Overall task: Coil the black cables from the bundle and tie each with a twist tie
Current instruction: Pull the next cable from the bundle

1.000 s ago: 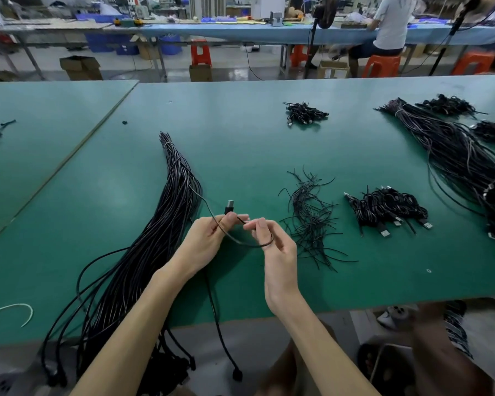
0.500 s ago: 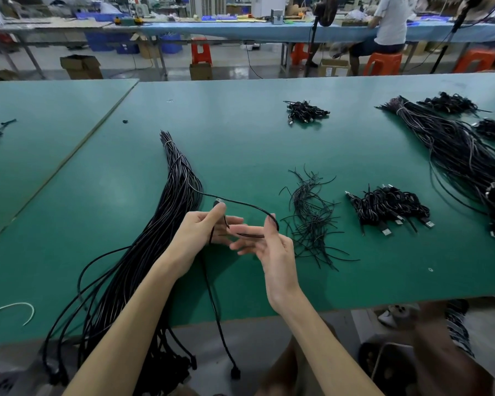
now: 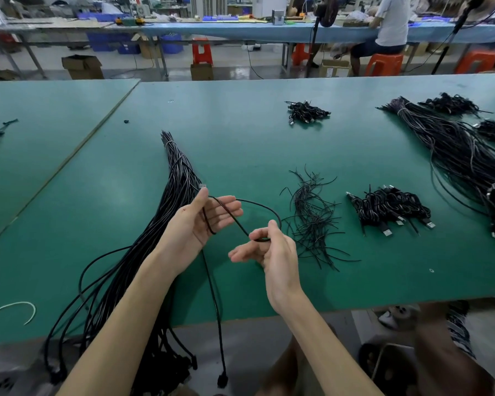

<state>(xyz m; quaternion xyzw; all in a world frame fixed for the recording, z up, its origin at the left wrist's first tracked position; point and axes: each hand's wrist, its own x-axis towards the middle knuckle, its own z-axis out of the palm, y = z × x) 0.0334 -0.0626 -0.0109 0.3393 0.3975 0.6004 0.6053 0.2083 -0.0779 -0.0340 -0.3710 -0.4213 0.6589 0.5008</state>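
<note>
One black cable (image 3: 257, 204) arcs above the green table (image 3: 240, 132), just right of the bundle (image 3: 177, 178) — left hand (image 3: 200, 221) thumb pins its plug end against near-straight fingers (image 3: 226, 204), right hand (image 3: 269, 250) pinches the bend. It looks light, limp, a little springy; best held near the plug

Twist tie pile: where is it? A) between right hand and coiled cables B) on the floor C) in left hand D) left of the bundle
A: the twist ties lie on the table just right of the right hand, with the coiled cables beyond them.
</note>
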